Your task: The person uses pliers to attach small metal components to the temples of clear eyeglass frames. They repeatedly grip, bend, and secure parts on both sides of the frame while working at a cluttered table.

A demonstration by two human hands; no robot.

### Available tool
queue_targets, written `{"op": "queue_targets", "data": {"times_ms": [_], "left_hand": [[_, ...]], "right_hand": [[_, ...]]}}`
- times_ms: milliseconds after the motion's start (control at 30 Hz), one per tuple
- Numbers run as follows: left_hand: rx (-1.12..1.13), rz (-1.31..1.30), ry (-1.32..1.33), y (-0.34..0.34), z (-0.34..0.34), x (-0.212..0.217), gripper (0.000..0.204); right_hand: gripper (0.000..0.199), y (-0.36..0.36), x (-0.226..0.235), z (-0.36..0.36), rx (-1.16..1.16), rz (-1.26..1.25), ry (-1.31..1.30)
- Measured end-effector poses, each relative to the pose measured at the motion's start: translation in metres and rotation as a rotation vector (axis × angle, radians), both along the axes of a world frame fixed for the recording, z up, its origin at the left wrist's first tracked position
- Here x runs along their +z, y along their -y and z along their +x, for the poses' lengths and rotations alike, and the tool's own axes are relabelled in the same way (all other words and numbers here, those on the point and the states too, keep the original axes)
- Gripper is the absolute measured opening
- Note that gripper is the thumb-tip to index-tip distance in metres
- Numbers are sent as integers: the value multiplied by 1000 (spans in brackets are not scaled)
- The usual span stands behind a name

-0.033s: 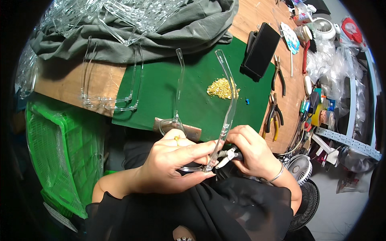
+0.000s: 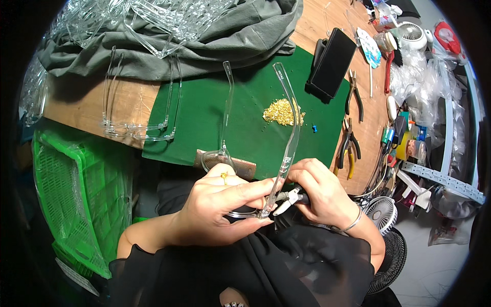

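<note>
My left hand (image 2: 222, 204), with a gold-coloured ring on one finger, pinches a clear glasses frame (image 2: 290, 148) near its hinge. Both temples of the frame point away from me over the table. In my right hand (image 2: 319, 192) is a pair of pliers (image 2: 289, 200) with pale jaws and dark handles, the fingers wrapped round it. The jaws are right beside the hinge corner; whether they touch it I cannot tell. On the green mat (image 2: 199, 112) beyond lies a heap of tiny gold-coloured parts (image 2: 281, 112), with a small blue pin (image 2: 314, 128) to its right.
More clear glasses frames (image 2: 140, 130) stand at the left, and a pile of them (image 2: 174, 20) lies on grey cloth (image 2: 215, 43). A black phone (image 2: 332, 64) and two other pliers (image 2: 353, 97) (image 2: 348, 146) are at the right. A green crate (image 2: 76, 199) stands lower left.
</note>
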State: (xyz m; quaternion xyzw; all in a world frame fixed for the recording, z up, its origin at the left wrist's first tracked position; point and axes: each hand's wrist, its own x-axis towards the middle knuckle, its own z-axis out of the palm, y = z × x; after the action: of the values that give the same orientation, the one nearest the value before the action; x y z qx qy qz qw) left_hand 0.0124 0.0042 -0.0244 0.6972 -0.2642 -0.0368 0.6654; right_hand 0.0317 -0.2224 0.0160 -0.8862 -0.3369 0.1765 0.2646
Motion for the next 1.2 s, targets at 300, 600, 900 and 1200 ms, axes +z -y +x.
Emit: {"op": "queue_targets", "data": {"times_ms": [300, 600, 900, 1200], "left_hand": [[34, 27, 56, 0, -1, -2, 50], [19, 164, 158, 0, 3, -4, 47], [-24, 72, -94, -5, 10, -2, 58], [-58, -310, -792, -8, 12, 27, 65]], "right_hand": [[38, -5, 12, 9, 111, -128, 63], [30, 0, -2, -4, 69, -200, 164], [29, 2, 15, 14, -113, -81, -334], [22, 5, -63, 3, -380, 240, -271]]}}
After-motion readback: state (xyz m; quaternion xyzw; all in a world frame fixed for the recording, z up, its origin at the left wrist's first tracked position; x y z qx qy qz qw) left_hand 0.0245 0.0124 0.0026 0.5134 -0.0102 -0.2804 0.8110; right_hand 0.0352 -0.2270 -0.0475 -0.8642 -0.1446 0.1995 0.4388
